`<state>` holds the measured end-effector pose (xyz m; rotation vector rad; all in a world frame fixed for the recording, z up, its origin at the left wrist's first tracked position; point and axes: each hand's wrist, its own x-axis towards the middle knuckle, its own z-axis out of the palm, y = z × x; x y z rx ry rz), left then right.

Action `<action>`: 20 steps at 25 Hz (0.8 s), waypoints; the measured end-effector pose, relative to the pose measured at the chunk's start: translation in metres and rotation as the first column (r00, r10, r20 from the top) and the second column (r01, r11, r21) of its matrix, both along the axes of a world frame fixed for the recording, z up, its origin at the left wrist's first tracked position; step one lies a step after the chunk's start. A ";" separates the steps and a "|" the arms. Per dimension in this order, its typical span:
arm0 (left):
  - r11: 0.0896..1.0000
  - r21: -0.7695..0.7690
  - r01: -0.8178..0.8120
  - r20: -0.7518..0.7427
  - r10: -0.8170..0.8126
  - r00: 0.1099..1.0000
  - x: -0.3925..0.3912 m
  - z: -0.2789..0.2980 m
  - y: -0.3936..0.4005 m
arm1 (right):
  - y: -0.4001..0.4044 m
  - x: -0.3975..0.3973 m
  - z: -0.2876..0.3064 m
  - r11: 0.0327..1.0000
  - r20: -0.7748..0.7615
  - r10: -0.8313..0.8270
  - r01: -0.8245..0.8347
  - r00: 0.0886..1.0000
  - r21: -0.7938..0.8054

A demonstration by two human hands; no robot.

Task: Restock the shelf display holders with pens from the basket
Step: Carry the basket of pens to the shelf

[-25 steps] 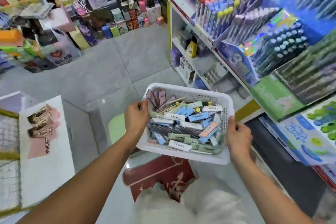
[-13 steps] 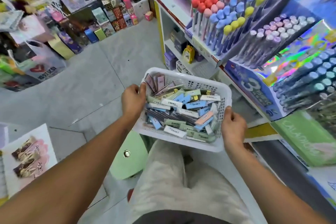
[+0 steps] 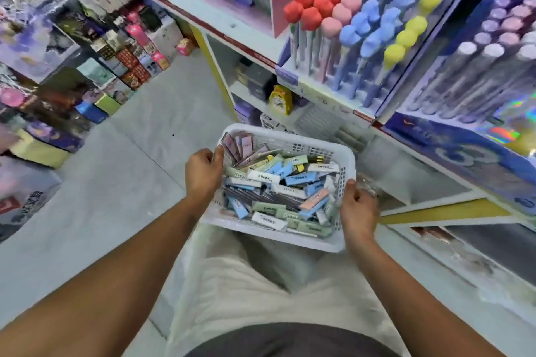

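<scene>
Head view, looking down along both bare forearms. A white plastic basket (image 3: pixel 293 136), rectangular with rounded corners and perforated lattice walls, is held level in front of the person's pale trousers (image 3: pixel 261 293). The left hand (image 3: pixel 203 172) wraps the basket's left rim, thumb lying over the edge and fingers curled beneath; its grip is closed on the rim. The right hand (image 3: pixel 358 207) clasps the right rim near the front corner in the same manner, its grip likewise pressed onto the plastic. Inside the basket lies a loose heap of pens in slim boxes (image 3: pixel 278 191): flat, rectangular cardboard sleeves in blue, green, white, pink and mauve, most bearing printed labels too small to read, piled at mixed angles.

To the right stands the shelf (image 3: pixel 232 35), white with a red edge strip and yellow uprights. On it, a tiered display holder (image 3: pixel 327 90) carries upright pens with soft, rounded toppers (image 3: pixel 362 17) in red, pink, blue and yellow rows. Just beside it, a blue holder (image 3: pixel 464 136) with an iridescent foil panel holds pens with round, pale purple caps (image 3: pixel 499 26). The floor (image 3: pixel 139 148) is grey, smooth tile. Boxed goods (image 3: pixel 127 61) crowd the far left.
</scene>
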<state>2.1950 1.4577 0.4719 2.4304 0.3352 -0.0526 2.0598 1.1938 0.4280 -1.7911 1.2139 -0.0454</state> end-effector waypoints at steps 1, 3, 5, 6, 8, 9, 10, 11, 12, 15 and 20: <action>0.999 -0.008 0.034 -0.008 -0.034 0.999 0.018 -0.015 0.003 | 0.006 0.009 -0.013 1.000 0.003 -0.025 0.025 1.000 -0.010; 0.993 -0.059 0.104 -0.027 -0.106 0.994 0.056 -0.051 0.006 | 0.026 0.026 -0.044 0.994 -0.014 -0.102 0.101 0.995 -0.049; 0.980 -0.076 0.186 -0.037 -0.190 0.981 0.079 -0.087 0.008 | 0.041 0.031 -0.070 0.978 -0.075 -0.186 0.177 0.980 -0.115; 0.969 -0.104 0.224 -0.044 -0.229 0.972 0.087 -0.104 0.005 | 0.046 0.031 -0.083 0.964 -0.088 -0.241 0.228 0.967 -0.138; 0.948 -0.131 0.291 -0.051 -0.299 0.953 0.094 -0.138 0.002 | 0.057 0.025 -0.111 0.944 -0.095 -0.306 0.289 0.947 -0.162; 0.938 -0.138 0.319 -0.050 -0.328 0.943 0.096 -0.157 -0.001 | 0.060 0.020 -0.127 0.936 -0.105 -0.328 0.308 0.939 -0.170; 0.925 -0.149 0.350 -0.054 -0.361 0.931 0.096 -0.179 -0.006 | 0.062 0.012 -0.149 0.926 -0.115 -0.355 0.332 0.928 -0.179; 0.911 -0.158 0.380 -0.067 -0.394 0.917 0.094 -0.203 -0.013 | 0.062 0.004 -0.173 0.916 -0.129 -0.382 0.356 0.915 -0.187; 0.900 -0.162 0.406 -0.078 -0.422 0.903 0.093 -0.229 -0.019 | 0.062 -0.003 -0.198 0.909 -0.146 -0.399 0.369 0.905 -0.195; 0.884 -0.142 0.445 -0.087 -0.459 0.884 0.088 -0.302 -0.042 | 0.051 -0.014 -0.270 0.896 -0.192 -0.432 0.397 0.881 -0.198; 0.872 -0.141 0.469 -0.055 -0.480 0.875 0.077 -0.394 -0.070 | 0.024 -0.021 -0.356 0.864 -0.126 -0.483 0.449 0.866 -0.228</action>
